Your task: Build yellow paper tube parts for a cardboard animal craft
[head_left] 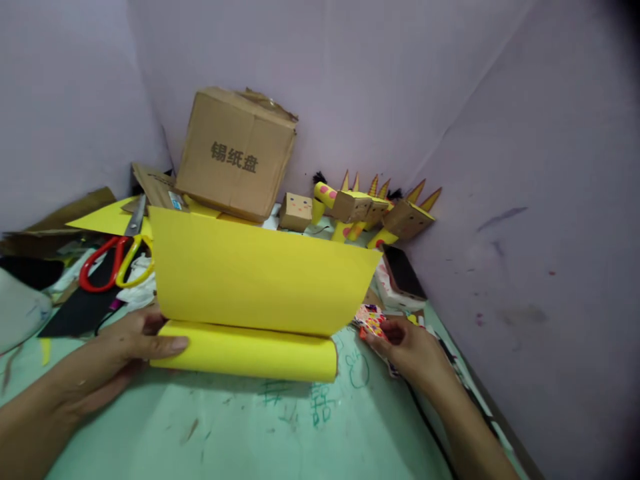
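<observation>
My left hand (127,353) grips the left end of a sheet of yellow paper (260,277), thumb on top. The lower part of the paper is rolled into a tube (250,350) just above the table, and the rest stands up behind it as a wide flap. Over on the right, my right hand (407,347) is closed at the edge of a small, flat, colourfully patterned piece (371,321), perhaps a packet or sticker sheet. Its thumb and forefinger meet on this piece. The yellow flap partly hides the things behind it.
Scissors with red and yellow handles (117,260) lie at the left near scraps. A large cardboard box (235,153) leans at the back. Several cardboard-and-yellow-paper animal figures (407,220) stand behind. A dark phone (404,272) rests at right by the wall. A black cable (425,420) crosses the green table.
</observation>
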Available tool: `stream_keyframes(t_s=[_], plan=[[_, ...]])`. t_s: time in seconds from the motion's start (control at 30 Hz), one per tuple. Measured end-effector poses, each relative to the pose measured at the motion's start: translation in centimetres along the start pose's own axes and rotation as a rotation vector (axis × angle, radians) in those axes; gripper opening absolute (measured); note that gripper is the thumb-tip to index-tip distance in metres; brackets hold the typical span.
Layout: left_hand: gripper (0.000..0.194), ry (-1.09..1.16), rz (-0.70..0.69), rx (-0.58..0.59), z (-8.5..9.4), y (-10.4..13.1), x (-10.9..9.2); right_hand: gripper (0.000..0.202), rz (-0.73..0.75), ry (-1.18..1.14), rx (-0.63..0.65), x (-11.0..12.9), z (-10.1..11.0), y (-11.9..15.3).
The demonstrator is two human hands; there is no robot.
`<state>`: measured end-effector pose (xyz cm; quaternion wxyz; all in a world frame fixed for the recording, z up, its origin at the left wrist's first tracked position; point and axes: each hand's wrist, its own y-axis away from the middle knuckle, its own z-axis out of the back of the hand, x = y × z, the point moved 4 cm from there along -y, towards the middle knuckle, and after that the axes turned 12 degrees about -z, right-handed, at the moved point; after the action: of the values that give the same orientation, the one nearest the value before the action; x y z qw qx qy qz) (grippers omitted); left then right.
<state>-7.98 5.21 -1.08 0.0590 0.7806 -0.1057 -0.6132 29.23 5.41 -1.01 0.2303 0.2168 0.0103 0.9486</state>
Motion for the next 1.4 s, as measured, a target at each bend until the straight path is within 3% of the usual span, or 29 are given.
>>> stream_keyframes(t_s=[0.1,0.2,0.3,0.43,0.57,0.7,0.8,0.9,1.07,1.23,1.33,1.4], plan=[[0.056,-0.013,0.058,-0.009,0.6,-0.2,0.2,0.033,-0.004,0.073,0.046,0.8,0.0,0.3],[0.054,-0.041,0.073,-0.034,1.2,-0.4,0.5,0.035,-0.032,-0.027,0.129,0.8,-0.4,0.4],[0.051,-0.036,0.093,-0.066,1.4,-0.6,0.6,0.028,-0.170,-0.378,0.235,-0.1,-1.0,0.2],[0.045,-0.028,0.092,-0.066,1.2,-0.6,0.4,0.027,-0.379,-0.994,0.277,-1.9,-0.9,0.9],[0.045,-0.030,0.066,-0.020,0.8,-0.5,0.5,0.019,-0.326,-1.377,0.313,-2.4,-0.3,2.8],[0.046,-0.013,-0.044,0.091,-0.5,-0.4,0.6,0.037,-0.220,-1.340,0.283,-1.1,-1.2,4.3],[0.046,-0.058,-0.108,0.152,-1.4,-0.3,0.6,0.052,-0.143,-1.286,0.296,1.5,-2.9,4.7],[0.045,-0.162,-0.176,0.189,-1.7,-0.2,0.6,0.051,-0.158,-1.324,0.290,4.0,-4.2,4.8],[0.034,-0.278,-0.263,0.082,-1.2,-0.1,0.6,0.038,-0.278,-1.341,0.281,5.7,-4.8,4.5],[0.032,0.052,-0.343,0.006,-1.6,-0.2,0.6,0.043,-0.266,-1.346,0.294,6.0,-4.6,4.4],[0.028,0.150,-0.302,-0.062,-1.6,-0.5,1.3,0.046,-0.264,-1.337,0.211,5.8,-4.4,4.6],[0.028,0.153,-0.295,-0.103,-1.6,-0.6,1.5,0.050,-0.270,-1.336,0.085,5.0,-4.0,4.8]])
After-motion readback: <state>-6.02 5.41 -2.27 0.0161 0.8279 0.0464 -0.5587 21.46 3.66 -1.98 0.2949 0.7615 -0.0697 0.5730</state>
